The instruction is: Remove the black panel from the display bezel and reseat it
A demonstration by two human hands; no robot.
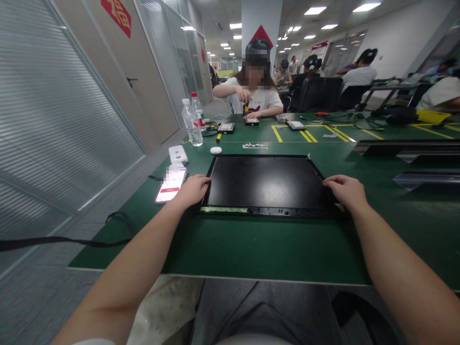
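A black monitor screen panel (pixel 264 182) lies face up on the green table, with a dark frame around it. Along its near edge runs a strip of exposed green circuit board (pixel 224 210). My left hand (pixel 194 190) grips the panel's left side, fingertips curled over the frame. At the opposite side, my right hand (pixel 347 191) pinches the right edge between thumb and fingers. The undersides of both grips are hidden.
Left of the panel are a lit phone (pixel 171 186), a white device (pixel 178 154), a small white case (pixel 216 150) and water bottles (pixel 193 124). Dark strips (pixel 406 147) lie to the right. Across the table (pixel 266 254), a person handles a hard drive (pixel 252 121) with a tool.
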